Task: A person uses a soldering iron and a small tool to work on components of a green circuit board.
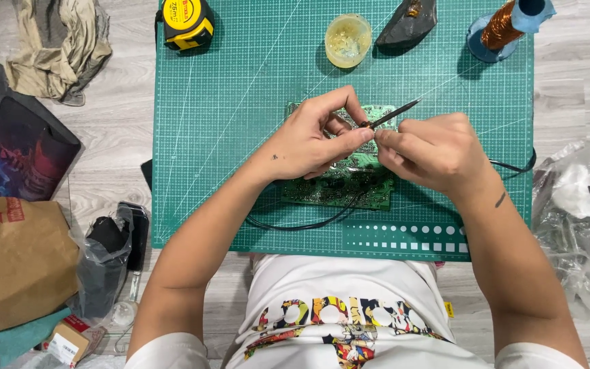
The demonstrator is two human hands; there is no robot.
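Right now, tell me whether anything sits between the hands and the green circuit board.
Nothing visible does. The left hand and right hand meet directly over the circuit board, pinching a thin dark tool above it.

Bright even overhead light, soft short shadows, sharp focus, slight edge distortion

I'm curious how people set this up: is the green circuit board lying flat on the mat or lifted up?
Lying flat. The circuit board rests on the cutting mat, under both hands.
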